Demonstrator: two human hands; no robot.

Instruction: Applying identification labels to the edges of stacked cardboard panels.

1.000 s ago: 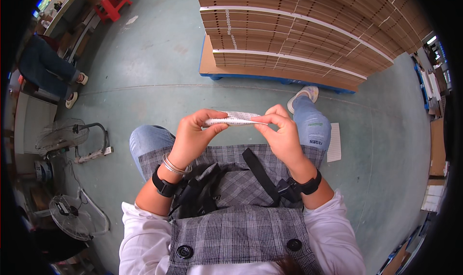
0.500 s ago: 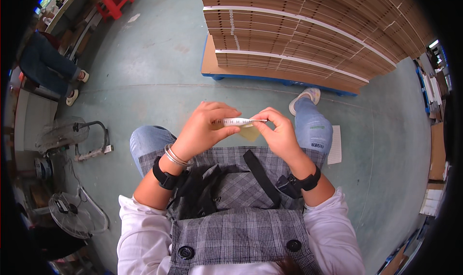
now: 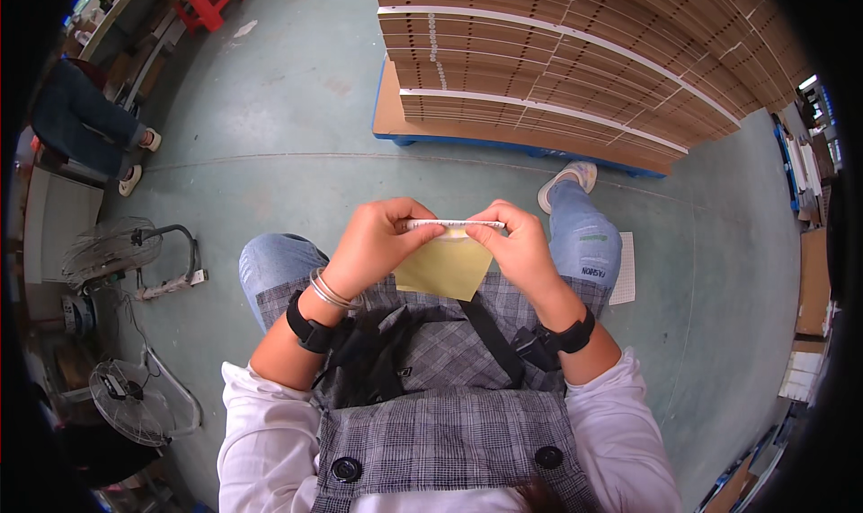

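Above my lap, both hands pinch the top edge of a yellow sheet (image 3: 444,270) that hangs down toward my apron. Along that edge runs a narrow white strip (image 3: 452,223) with repeated dark printed marks; I cannot tell whether sheet and strip are one piece. My left hand (image 3: 376,241) is closed on the left end, its thumb lying across the near side. On the right end, my right hand (image 3: 520,248) grips with thumb and forefinger. The fingers behind the sheet are partly hidden.
A strapped stack of flat cardboard (image 3: 539,68) rests on a blue pallet (image 3: 404,141) ahead. Two fans (image 3: 144,401) stand at the left, below a seated person's legs (image 3: 85,122). A red stool (image 3: 209,0) is far left. White paper (image 3: 623,268) lies beside my right knee.
The strip has turned, so its printed face now shows only as a thin edge. More of the yellow sheet has come into view. My left hand has shifted slightly nearer to me.
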